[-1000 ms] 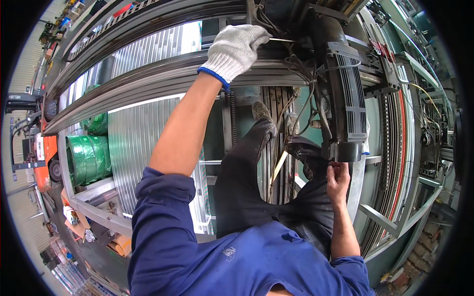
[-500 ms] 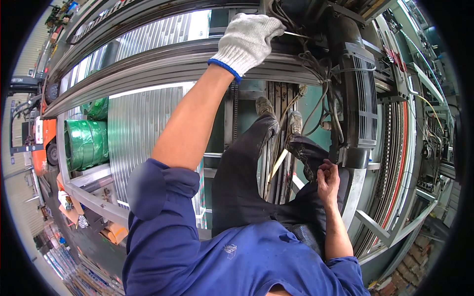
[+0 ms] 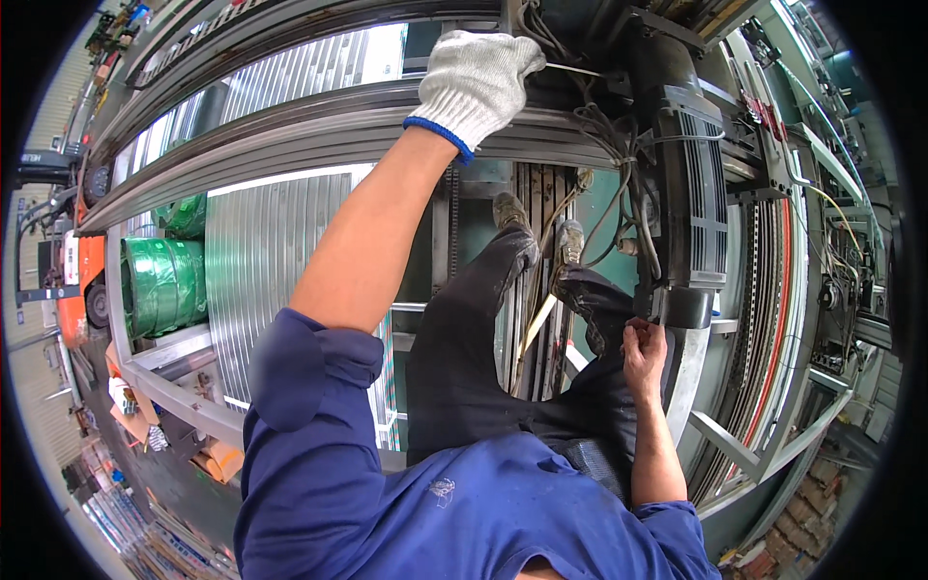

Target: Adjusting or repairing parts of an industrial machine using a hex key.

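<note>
My left hand (image 3: 478, 82), in a white knitted glove with a blue cuff, reaches forward and is closed in a fist. A thin pale metal rod (image 3: 577, 70) sticks out of it to the right; its handle, if any, is hidden in the glove. The rod's far tip points at dark machine parts beside a bundle of grey cables (image 3: 604, 140). My bare right hand (image 3: 645, 353) is raised with curled fingers just below the lower end of a black finned motor (image 3: 691, 213). Whether anything is between those fingers is hidden.
A long metal rail (image 3: 319, 121) crosses beneath my left wrist. Ribbed metal panels (image 3: 280, 261) and green-wrapped rolls (image 3: 164, 285) lie left. My legs stretch forward between frame members, with rails (image 3: 543, 290) by my shoes. An orange forklift (image 3: 82, 280) stands far left.
The view has shifted slightly. My left fist, with the rod, sits a little further left and lower. My right fingers have come slightly closer to the motor's lower end.
</note>
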Available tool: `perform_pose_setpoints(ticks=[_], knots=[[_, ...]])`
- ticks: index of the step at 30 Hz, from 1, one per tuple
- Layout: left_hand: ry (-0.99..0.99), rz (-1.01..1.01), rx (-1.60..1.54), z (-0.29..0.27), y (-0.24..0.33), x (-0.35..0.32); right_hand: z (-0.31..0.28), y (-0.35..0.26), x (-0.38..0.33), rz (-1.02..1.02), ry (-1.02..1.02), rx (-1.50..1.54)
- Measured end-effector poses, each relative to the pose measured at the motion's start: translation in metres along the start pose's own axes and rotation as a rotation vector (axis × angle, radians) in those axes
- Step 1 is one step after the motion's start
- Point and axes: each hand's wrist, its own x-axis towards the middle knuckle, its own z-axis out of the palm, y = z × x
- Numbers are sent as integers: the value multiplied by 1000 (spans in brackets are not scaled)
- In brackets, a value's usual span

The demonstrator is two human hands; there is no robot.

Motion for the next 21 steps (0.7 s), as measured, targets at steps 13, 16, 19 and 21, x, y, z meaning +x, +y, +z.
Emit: perform_pose_setpoints(ticks=[13,16,19,21], knots=[[-412,-102,0,-43,0,41,-31,-58,23,-88,309,311],[-407,36,20,-48,-8,47,-67,-118,43,-321,379,374],[-608,-83,-56,-67,4,61,-63,-207,61,-564,293,61],[-658,-164,-69,-65,-1,64,-42,-252,65,-773,168,-131]])
